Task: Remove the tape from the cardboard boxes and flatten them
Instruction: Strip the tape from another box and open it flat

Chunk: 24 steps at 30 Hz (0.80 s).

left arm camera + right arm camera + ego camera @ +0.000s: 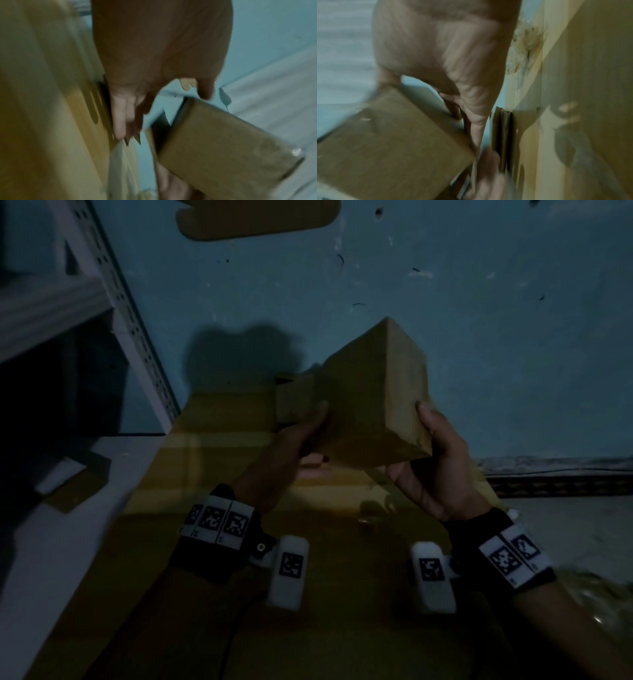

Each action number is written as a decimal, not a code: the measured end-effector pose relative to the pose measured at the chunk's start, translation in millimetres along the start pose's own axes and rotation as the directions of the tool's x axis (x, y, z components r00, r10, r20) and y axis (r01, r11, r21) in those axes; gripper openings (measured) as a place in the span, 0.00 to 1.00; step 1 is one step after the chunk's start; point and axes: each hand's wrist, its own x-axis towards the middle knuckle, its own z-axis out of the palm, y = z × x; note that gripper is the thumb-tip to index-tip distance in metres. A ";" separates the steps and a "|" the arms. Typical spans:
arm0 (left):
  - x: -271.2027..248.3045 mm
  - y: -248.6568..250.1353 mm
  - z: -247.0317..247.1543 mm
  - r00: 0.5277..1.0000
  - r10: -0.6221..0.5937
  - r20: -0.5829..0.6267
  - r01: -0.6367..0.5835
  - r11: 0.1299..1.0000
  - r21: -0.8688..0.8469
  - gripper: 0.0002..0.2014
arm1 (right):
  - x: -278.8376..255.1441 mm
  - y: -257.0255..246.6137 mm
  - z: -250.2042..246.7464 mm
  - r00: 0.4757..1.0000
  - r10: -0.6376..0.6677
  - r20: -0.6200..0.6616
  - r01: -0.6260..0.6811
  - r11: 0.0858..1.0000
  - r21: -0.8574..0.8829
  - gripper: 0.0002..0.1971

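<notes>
Up in the air, between both hands, a small brown cardboard box (373,395) is being held tilted, one corner pointing up and away toward the blue wall (479,320). The left hand (291,446) is grasping the box's left end, thumb lying over the top face and fingers curling beneath, where an opened flap (291,402) is sticking out to the left. The right hand (435,470) is cupping the box's lower right corner, thumb pressing up along the right face and palm sitting under the bottom edge. In the left wrist view the thumb tip is touching the box's (223,142) upper edge; the picture is blurred, so the tape cannot be made out. In the right wrist view the fingers (476,117) are running down along the box's (385,146) side. Directly below the hands, a large flattened cardboard sheet (239,474) is lying spread over the floor, well apart from the held box. To the left, a white metal shelf upright (130,313) is slanting down beside the sheet's edge, and a small cardboard scrap (73,484) is lying on the pale surface near it. Another cardboard piece (257,217) is showing at the top edge. Open blue wall is filling the space behind and to the right of the box.
</notes>
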 end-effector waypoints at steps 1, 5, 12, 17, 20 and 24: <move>0.6 -1.2 -0.5 1.000 0.013 0.027 -0.012 0.999 -0.045 0.24 | 1.4 1.5 -0.7 1.000 0.012 -0.023 -0.012 1.000 -0.014 0.27; 0.0 -2.5 -10.9 0.996 0.086 0.007 -0.082 0.969 -0.232 0.29 | 6.1 3.0 -3.0 0.985 0.005 -0.171 -0.035 0.985 -0.170 0.23; 1.1 -6.3 -19.1 0.993 0.093 -0.070 -0.108 0.962 -0.251 0.52 | 8.8 9.6 -6.1 0.960 -0.057 -0.275 -0.116 0.811 -0.574 0.19; 3.9 -11.0 -23.0 0.967 0.124 -0.224 -0.150 0.983 -0.103 0.52 | 8.0 8.8 -10.8 0.977 -0.062 -0.203 -0.081 0.773 -0.629 0.28; 2.3 -12.5 -19.7 0.955 0.174 -0.241 -0.175 0.984 0.020 0.49 | 6.3 10.9 -12.0 0.986 -0.055 -0.157 -0.069 0.724 -0.687 0.32; 0.2 -12.4 -12.1 0.952 0.184 -0.245 -0.167 0.982 0.088 0.55 | 3.8 15.0 -12.4 0.984 -0.102 -0.143 -0.052 0.610 -0.791 0.31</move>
